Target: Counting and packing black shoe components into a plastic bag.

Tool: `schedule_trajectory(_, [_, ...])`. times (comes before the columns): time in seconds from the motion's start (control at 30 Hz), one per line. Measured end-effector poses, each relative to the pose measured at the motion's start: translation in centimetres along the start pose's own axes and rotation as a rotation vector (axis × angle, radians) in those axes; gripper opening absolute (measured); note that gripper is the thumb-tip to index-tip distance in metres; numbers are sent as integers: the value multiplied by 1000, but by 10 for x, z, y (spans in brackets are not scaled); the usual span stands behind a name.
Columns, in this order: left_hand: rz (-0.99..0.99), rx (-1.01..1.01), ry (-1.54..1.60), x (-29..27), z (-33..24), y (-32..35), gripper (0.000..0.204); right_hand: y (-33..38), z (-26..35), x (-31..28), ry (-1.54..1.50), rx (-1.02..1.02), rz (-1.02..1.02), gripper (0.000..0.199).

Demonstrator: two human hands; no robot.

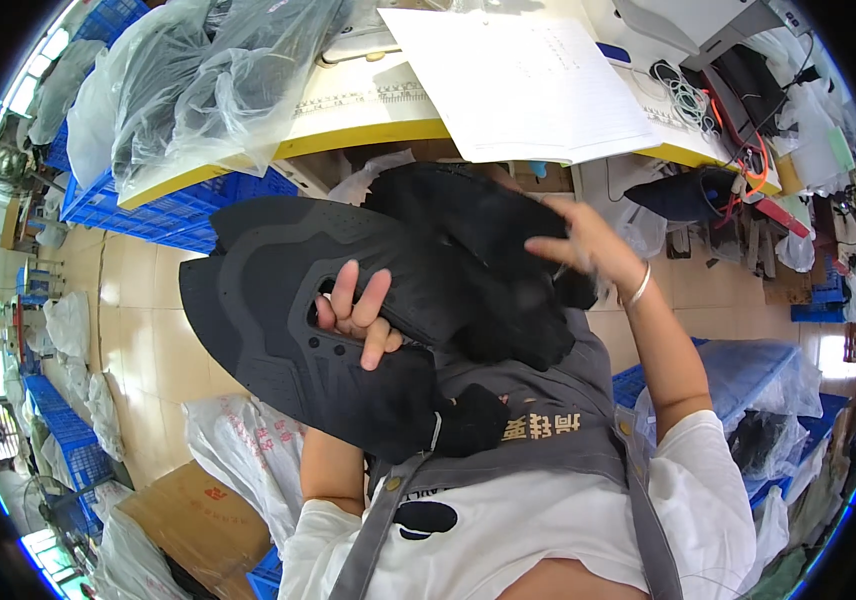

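My left hand (356,318) is closed on a black fabric piece (258,275) with a raised dark-grey panel, a rounded left edge and two small round dots. Several fingers poke out through its cut-out, and the rest of the hand is hidden behind the fabric. More black fabric (493,290) bunches up to the right, over my lap. My right hand (588,245), a pale bangle on its wrist, hovers beside that bunch with fingers apart and slightly blurred. Nothing shows in its grasp. Whether the black material is one piece or several I cannot tell.
Ahead stands a white table with a yellow edge (378,132). Papers (533,85) overhang its front, beside clear plastic bags (218,90) and a coil of cable (685,95). Blue crates (148,210) stand at left; a cardboard box (198,525) sits lower left.
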State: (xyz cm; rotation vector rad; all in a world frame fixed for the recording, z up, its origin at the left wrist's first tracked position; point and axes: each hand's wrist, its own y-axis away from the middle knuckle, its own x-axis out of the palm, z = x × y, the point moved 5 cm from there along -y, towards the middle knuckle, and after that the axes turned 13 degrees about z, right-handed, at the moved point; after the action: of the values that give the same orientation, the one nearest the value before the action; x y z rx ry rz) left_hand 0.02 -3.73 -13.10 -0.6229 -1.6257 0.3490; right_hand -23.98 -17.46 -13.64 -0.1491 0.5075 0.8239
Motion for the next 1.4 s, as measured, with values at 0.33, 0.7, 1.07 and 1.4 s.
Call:
schedule_trajectory(0.33, [-201, -437, -1140, 11, -16, 10, 56, 41, 117, 47, 441, -271, -176, 29])
schedule_trajectory(0.7, [-196, -493, -1212, 7, -19, 18, 53, 37, 170, 66, 709, -563, 165, 46])
schedule_trajectory(1.07, [-529, -338, -929, -26, -25, 51, 51, 36, 99, 43, -475, -138, 209, 42])
schedule_trajectory(1.4, [-733, -160, -710, -48, -28, 65, 49, 42, 99, 44, -201, -257, 210, 54])
